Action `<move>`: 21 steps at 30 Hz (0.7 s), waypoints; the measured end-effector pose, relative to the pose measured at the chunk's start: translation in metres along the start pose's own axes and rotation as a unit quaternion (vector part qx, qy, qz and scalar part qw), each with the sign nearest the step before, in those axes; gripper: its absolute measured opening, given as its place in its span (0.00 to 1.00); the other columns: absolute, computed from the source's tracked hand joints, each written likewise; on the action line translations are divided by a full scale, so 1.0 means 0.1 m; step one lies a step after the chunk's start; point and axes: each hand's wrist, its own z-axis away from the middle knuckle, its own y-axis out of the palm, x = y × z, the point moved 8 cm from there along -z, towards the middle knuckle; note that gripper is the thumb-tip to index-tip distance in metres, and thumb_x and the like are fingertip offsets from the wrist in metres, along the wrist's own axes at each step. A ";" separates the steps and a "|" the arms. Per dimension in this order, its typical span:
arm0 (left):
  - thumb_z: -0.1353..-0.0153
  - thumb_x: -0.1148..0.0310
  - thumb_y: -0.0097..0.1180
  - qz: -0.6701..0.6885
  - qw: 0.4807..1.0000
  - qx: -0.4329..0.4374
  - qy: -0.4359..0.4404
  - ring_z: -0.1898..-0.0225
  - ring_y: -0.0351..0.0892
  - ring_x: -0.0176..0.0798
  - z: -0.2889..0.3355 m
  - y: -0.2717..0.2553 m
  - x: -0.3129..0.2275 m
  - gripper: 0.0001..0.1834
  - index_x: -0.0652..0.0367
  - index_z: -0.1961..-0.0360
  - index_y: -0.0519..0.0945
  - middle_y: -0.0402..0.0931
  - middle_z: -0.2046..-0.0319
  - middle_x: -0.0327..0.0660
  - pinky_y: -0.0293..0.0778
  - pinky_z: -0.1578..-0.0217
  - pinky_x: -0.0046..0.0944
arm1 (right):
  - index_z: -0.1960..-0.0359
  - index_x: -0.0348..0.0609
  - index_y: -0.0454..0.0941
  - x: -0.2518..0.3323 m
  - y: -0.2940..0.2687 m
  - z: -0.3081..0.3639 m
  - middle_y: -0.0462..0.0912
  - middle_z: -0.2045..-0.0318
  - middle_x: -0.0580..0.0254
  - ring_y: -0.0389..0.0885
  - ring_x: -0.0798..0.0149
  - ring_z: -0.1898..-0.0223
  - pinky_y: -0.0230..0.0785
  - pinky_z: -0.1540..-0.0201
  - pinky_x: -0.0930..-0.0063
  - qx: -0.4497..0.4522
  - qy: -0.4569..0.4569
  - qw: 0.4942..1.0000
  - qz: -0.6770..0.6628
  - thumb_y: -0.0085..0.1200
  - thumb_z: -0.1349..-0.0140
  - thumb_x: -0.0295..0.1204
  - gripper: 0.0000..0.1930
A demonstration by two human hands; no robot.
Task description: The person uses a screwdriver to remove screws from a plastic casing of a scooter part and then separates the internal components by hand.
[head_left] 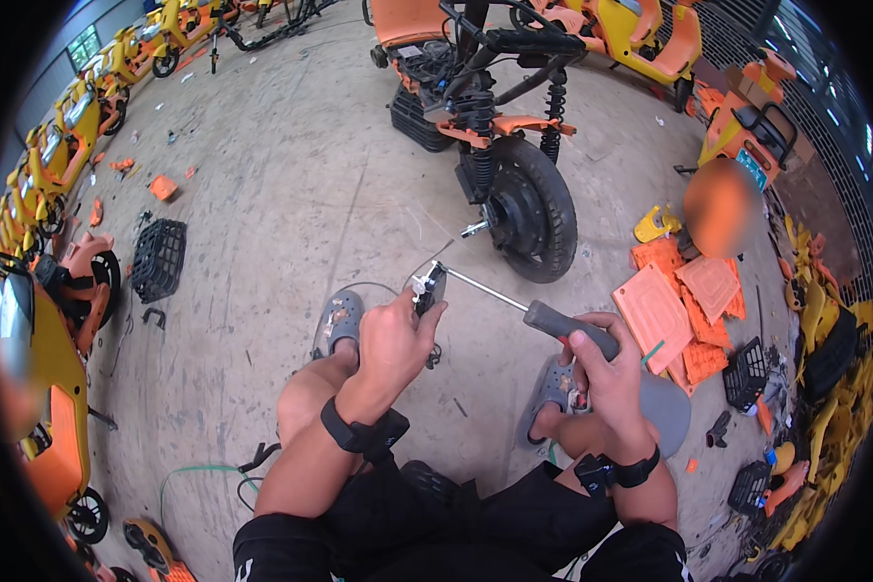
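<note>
My left hand is closed round a small black and silver metal part; a thin dark cable runs close by it. My fingers hide much of that part, and its exact kind cannot be made out. In my right hand is a screwdriver with a thick grey handle. Its shank points left, and the tip meets the top of the metal part. Just beyond my hands stands a partly stripped scooter, its black wheel and silver axle end facing me.
Orange panels lie stacked on the floor at the right, near a black basket and a heap of yellow parts. Another black basket is at the left. Yellow and orange scooters line the left side. A green cord trails lower left.
</note>
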 end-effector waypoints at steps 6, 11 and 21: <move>0.44 0.60 0.64 0.011 0.999 0.038 -0.024 0.87 0.73 0.52 0.00 0.04 -0.04 0.19 0.68 0.75 0.76 0.70 0.89 0.48 0.68 0.82 0.47 | 0.54 0.37 0.73 0.10 0.03 0.06 0.82 0.69 0.64 0.76 0.78 0.72 0.66 0.71 0.84 -0.055 -0.176 0.977 0.108 0.64 0.42 0.30 0.18; 0.45 0.61 0.66 0.004 1.000 0.017 -0.020 0.88 0.69 0.49 -0.01 -0.02 -0.04 0.19 0.67 0.77 0.75 0.69 0.90 0.47 0.65 0.83 0.45 | 0.54 0.36 0.73 0.05 0.02 0.04 0.81 0.68 0.64 0.76 0.77 0.70 0.67 0.69 0.83 -0.031 -0.096 0.991 0.091 0.64 0.42 0.30 0.18; 0.44 0.62 0.65 0.007 1.000 -0.002 0.009 0.89 0.71 0.47 -0.01 -0.06 -0.07 0.17 0.69 0.70 0.78 0.68 0.91 0.48 0.65 0.84 0.43 | 0.55 0.37 0.73 0.03 0.06 0.00 0.80 0.75 0.63 0.69 0.81 0.82 0.60 0.80 0.87 0.014 -0.006 1.000 0.002 0.61 0.39 0.32 0.16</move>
